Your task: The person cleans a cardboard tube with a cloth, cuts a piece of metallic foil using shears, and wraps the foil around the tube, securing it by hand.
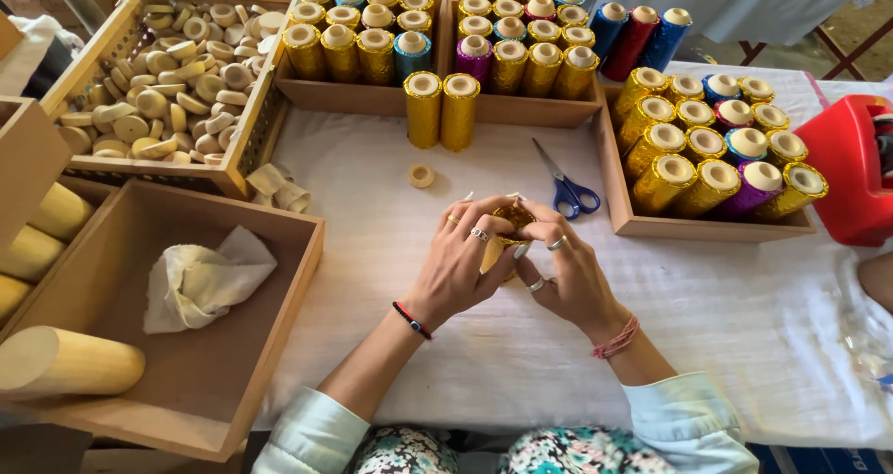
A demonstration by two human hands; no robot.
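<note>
Both hands meet over the counter (446, 344), the left hand (462, 260) and right hand (563, 271) clamped together on a gold-wrapped spool (510, 221). It sits between the fingertips, equally near each, its axis pointing roughly away from the wrists, its end toward the scissors (564, 184) just beyond.

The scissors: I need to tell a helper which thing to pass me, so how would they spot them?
Start at the white-clothed table. Just beyond the right hand, the scissors lie flat. They alone have blue handles and metal blades; everything nearby is a foil-wrapped spool.
</note>
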